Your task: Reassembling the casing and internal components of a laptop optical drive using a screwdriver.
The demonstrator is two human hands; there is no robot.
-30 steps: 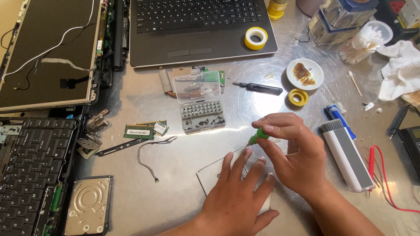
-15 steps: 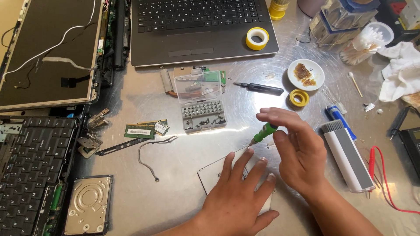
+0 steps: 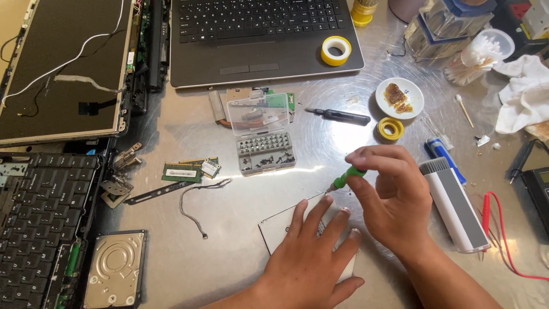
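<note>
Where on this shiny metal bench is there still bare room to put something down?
One bare patch lies between the thin grey cable, the clear plastic bit case and the left hand. Another lies between the black screwdriver and the right hand. The left edge, with the bare hard drive and black keyboard, is crowded.

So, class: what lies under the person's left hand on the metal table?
The left hand presses flat on a thin pale rectangular panel; its left corner and edge show. The rest is covered by the hand. The right hand holds a green screwdriver at the panel's far edge.
</note>
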